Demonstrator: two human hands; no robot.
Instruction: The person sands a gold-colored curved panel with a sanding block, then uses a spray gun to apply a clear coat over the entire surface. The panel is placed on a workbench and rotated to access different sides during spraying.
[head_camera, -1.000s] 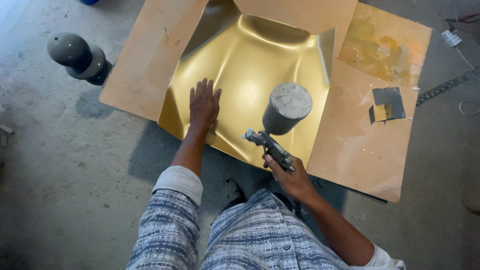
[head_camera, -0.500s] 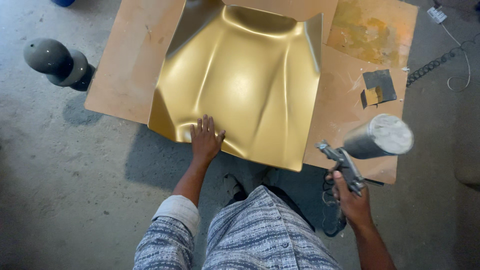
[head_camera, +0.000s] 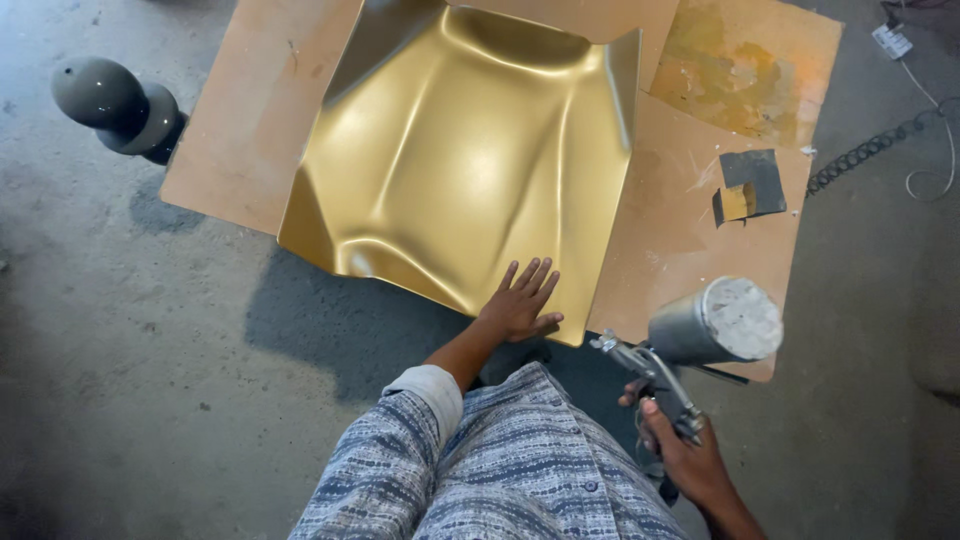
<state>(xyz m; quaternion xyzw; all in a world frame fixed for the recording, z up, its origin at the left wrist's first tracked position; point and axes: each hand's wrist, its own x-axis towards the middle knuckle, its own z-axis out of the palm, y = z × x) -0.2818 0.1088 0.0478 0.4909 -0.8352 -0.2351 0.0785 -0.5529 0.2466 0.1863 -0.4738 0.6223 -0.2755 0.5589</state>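
Left hand (head_camera: 520, 305) lies flat, fingers spread, on the near edge of the gold moulded panel (head_camera: 470, 160). Right hand (head_camera: 690, 460) grips a spray gun (head_camera: 690, 345) just right of the panel, over brown board (head_camera: 680, 220).

There is one view, from a camera worn on the person's head, looking steeply down, almost straight at the concrete floor (head_camera: 150, 400). It sits near enough that the person's patterned shirt (head_camera: 500, 470) fills the bottom middle of the frame, with the left hand (head_camera: 520, 305) and right hand (head_camera: 690, 460) just beyond it. The view faces forward over the gold panel (head_camera: 470, 160) and brown boards (head_camera: 680, 240), which run out of the upper edge. No second view shares the scene.
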